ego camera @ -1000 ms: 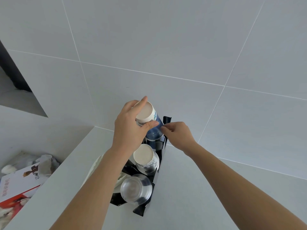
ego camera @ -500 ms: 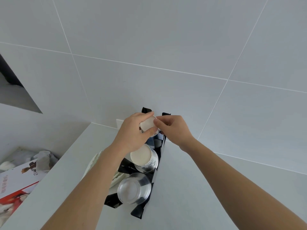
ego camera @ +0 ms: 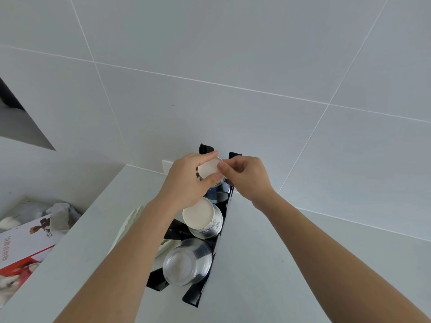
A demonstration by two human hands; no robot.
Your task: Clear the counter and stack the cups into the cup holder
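Note:
A black cup holder (ego camera: 222,234) stands on the pale counter (ego camera: 268,264) near the tiled wall. My left hand (ego camera: 186,183) grips an upside-down paper cup (ego camera: 208,169) with a white base and blue print, over the holder's far slot. My right hand (ego camera: 247,176) pinches the same cup's right edge with thumb and fingers. Below it in the slot sits a dark blue cup (ego camera: 218,192), partly hidden. The middle slot holds an inverted white paper cup stack (ego camera: 201,217). The near slot holds inverted clear plastic cups (ego camera: 186,262).
Pale paper plates or lids (ego camera: 130,222) lie left of the holder, partly under my left forearm. Beyond the counter's left edge is a bin with a red and white box (ego camera: 21,250) and crumpled tissue (ego camera: 58,215). A white wall socket (ego camera: 166,165) sits behind.
Both hands have lowered the blue-print cup from above the holder down onto the far slot's stack, and my right hand has moved from the holder's edge onto the cup.

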